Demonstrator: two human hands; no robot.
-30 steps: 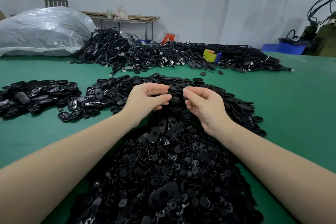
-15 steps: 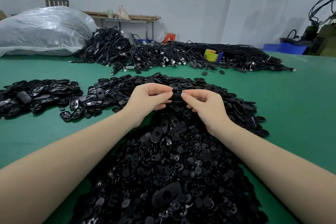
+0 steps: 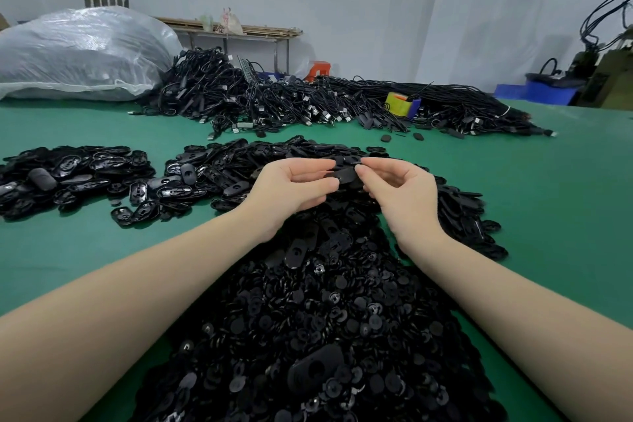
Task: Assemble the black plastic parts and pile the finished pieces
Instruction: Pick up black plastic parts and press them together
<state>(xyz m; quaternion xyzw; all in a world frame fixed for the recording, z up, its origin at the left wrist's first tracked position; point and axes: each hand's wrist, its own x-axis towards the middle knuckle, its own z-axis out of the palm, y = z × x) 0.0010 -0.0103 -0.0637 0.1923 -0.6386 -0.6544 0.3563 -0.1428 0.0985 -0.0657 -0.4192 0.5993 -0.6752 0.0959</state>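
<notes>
One head-worn camera looks forward and down across the green table [image 3: 548, 216], forearms entering from 6 o'clock.

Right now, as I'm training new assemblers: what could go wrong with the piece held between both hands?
The oval black part is only pinched by the left hand and right hand. If it slips, it would drop into the pile of loose round pieces below and be hard to find. Tossed short, it could mix with unassembled parts.
</notes>
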